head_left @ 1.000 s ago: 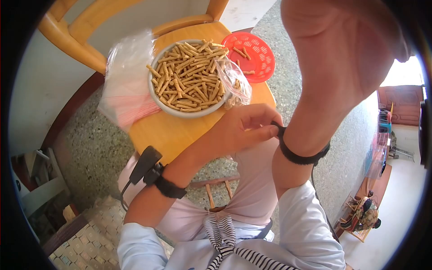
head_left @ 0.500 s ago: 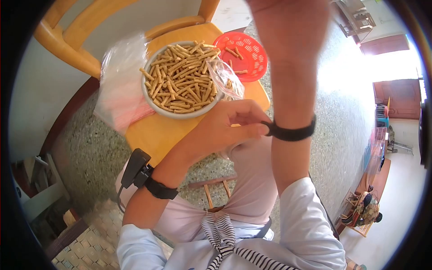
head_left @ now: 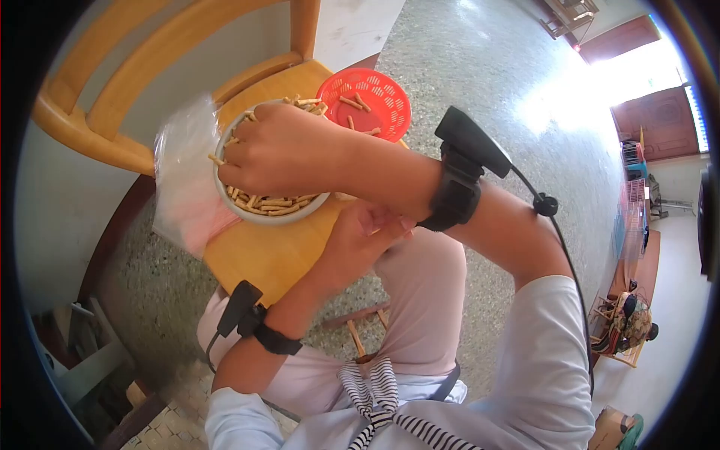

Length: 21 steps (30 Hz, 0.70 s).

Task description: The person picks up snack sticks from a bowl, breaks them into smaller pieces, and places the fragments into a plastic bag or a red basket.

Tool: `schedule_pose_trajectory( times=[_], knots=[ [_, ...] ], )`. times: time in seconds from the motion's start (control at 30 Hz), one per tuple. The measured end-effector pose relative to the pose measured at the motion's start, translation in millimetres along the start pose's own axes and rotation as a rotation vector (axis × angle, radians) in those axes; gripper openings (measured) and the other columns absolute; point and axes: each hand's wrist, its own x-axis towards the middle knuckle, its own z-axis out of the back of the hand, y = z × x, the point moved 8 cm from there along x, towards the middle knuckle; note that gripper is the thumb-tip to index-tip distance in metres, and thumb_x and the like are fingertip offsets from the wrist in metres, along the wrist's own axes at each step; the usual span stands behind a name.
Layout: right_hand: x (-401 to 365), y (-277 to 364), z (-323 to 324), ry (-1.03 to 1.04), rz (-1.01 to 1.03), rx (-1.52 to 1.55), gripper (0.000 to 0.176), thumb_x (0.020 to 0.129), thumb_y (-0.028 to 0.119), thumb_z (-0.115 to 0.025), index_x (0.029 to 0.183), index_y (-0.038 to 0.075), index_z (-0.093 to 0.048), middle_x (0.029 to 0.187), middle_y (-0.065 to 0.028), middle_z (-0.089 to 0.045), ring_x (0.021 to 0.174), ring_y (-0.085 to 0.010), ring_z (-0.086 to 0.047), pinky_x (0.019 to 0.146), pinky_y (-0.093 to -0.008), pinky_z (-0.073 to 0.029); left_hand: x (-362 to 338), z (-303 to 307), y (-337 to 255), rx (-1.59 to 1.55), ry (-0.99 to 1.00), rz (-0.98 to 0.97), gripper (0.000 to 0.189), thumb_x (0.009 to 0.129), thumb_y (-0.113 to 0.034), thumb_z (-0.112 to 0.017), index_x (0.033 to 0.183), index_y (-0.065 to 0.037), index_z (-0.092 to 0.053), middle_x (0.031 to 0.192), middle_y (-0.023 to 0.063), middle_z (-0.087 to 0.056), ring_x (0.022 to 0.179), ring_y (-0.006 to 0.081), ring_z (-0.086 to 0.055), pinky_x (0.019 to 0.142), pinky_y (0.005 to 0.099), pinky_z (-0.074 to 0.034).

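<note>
While sticks (head_left: pixel 274 203) lay in the upper-left bowl (head_left: pixel 223 180) and red basket (head_left: pixel 390 121), I couldn't tell if the left hand (head_left: pixel 360 238), beside the black strap (head_left: pixel 454 199), or right hand (head_left: pixel 274 150) gripped anything.

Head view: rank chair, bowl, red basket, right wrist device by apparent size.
1. Chair
2. Bowl, partly hidden
3. Red basket and right wrist device: too alike to rank; the device is nearer.

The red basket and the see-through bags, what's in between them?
In the head view, a bowl of brown sticks sits between them on the chair, with the right hand over it.
</note>
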Motion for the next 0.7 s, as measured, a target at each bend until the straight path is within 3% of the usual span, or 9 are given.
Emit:
schedule_pose_trajectory(
  times=[0.13, 0.2, 0.23, 0.3, 0.37, 0.47, 0.57, 0.7],
  knots=[
    [-13, -7, -18, 0.136, -0.004, -0.087, 0.009, 0.081, 0.019, -0.067, 0.082, 0.012, -0.062, 0.074, 0.0027, -0.062, 0.077, -0.0173, -0.067, 0.063, -0.0335, -0.052, -11, -7, -6, 0.349, -0.074, 0.031, 0.018, 0.089, -0.013, -0.075, 0.100, -0.004, -0.064, 0.093, 0.0004, -0.068, 0.083, 0.0081, -0.062, 0.070, 0.0238, -0.047],
    [-23, -4, -23, 0.187, 0.007, -0.081, 0.010, 0.080, 0.019, -0.067, 0.083, 0.011, -0.062, 0.074, 0.0025, -0.062, 0.077, -0.0174, -0.067, 0.063, -0.0333, -0.052, -22, -12, -41, 0.892, -0.098, -0.334, 0.025, 0.083, -0.020, -0.079, 0.097, -0.006, -0.063, 0.084, 0.0012, -0.064, 0.074, 0.0143, -0.060, 0.067, 0.0268, -0.046],
    [-28, 0, -28, 0.239, 0.020, -0.070, 0.011, 0.080, 0.019, -0.068, 0.083, 0.011, -0.062, 0.074, 0.0024, -0.062, 0.077, -0.0175, -0.068, 0.063, -0.0332, -0.051, -19, -11, -45, 0.891, -0.096, -0.333, 0.025, 0.083, -0.020, -0.079, 0.097, -0.006, -0.063, 0.084, 0.0012, -0.064, 0.074, 0.0143, -0.060, 0.067, 0.0268, -0.046],
    [-32, 7, -39, 0.347, 0.046, -0.039, 0.011, 0.080, 0.020, -0.068, 0.081, 0.011, -0.062, 0.073, 0.0023, -0.062, 0.075, -0.0179, -0.068, 0.063, -0.0338, -0.051, -22, -26, -82, 1.207, -0.173, -0.759, 0.042, 0.075, -0.023, -0.083, 0.105, -0.006, -0.058, 0.087, 0.0071, -0.057, 0.077, 0.0225, -0.055, 0.070, 0.0368, -0.044],
    [-40, 15, -56, 0.553, 0.095, 0.015, 0.012, 0.080, 0.021, -0.067, 0.079, 0.010, -0.063, 0.072, 0.0021, -0.062, 0.072, -0.0185, -0.067, 0.062, -0.0344, -0.051, -13, -34, -87, 1.312, -0.259, -0.719, 0.045, 0.073, -0.027, -0.085, 0.104, -0.006, -0.059, 0.087, 0.0064, -0.056, 0.078, 0.0251, -0.054, 0.070, 0.0379, -0.044],
    [-49, 15, -62, 0.618, 0.074, 0.026, 0.013, 0.081, 0.022, -0.067, 0.079, 0.010, -0.064, 0.071, 0.0015, -0.063, 0.071, -0.0188, -0.067, 0.062, -0.0346, -0.051, -4, -37, -80, 1.420, -0.371, -0.647, 0.050, 0.069, -0.032, -0.087, 0.103, -0.006, -0.061, 0.089, 0.0067, -0.054, 0.080, 0.0272, -0.054, 0.069, 0.0393, -0.045],
    [-46, 6, -63, 0.571, 0.015, -0.030, 0.014, 0.081, 0.023, -0.066, 0.079, 0.009, -0.064, 0.071, 0.0009, -0.064, 0.070, -0.0192, -0.067, 0.062, -0.0348, -0.051, 0, -36, -76, 1.430, -0.364, -0.638, 0.052, 0.068, -0.031, -0.087, 0.106, -0.005, -0.062, 0.089, 0.0082, -0.053, 0.081, 0.0268, -0.056, 0.069, 0.0394, -0.046],
    [-36, -18, -59, 0.361, -0.139, -0.140, 0.015, 0.082, 0.024, -0.066, 0.079, 0.009, -0.065, 0.071, 0.0001, -0.065, 0.068, -0.0197, -0.067, 0.062, -0.0350, -0.051, 6, -41, -79, 1.384, -0.342, -0.636, 0.049, 0.069, -0.022, -0.082, 0.110, -0.002, -0.062, 0.087, 0.0092, -0.053, 0.076, 0.0261, -0.057, 0.068, 0.0378, -0.049]
  ],
)
